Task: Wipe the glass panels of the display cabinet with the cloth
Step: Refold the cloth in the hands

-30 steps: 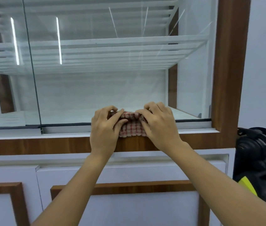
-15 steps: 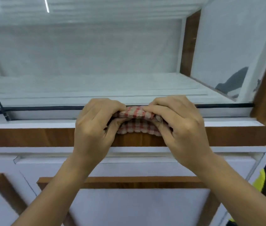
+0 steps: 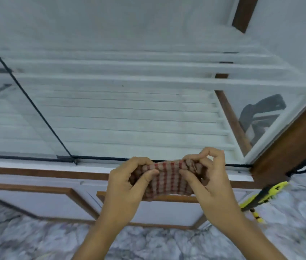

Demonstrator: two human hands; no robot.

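A red-and-white checked cloth (image 3: 167,182) is stretched between my two hands in front of the cabinet's lower ledge. My left hand (image 3: 126,186) grips its left edge, thumb on top. My right hand (image 3: 208,175) pinches its right edge with fingers bunched. The display cabinet's glass panel (image 3: 129,109) rises just behind the hands, with white shelves showing through it. A second glass panel (image 3: 4,119) overlaps it at the left behind a dark edge strip. The cloth is off the glass, held a little below its bottom edge.
A brown wooden frame post (image 3: 289,143) bounds the cabinet at the right. A black and yellow machine (image 3: 268,194) with a black cord stands beside it on the marbled floor (image 3: 167,244). White lower doors with wood trim (image 3: 54,201) sit beneath the ledge.
My view has tilted down and closer, so the floor now shows. My hands have lifted the cloth off the ledge and spread it out between them.
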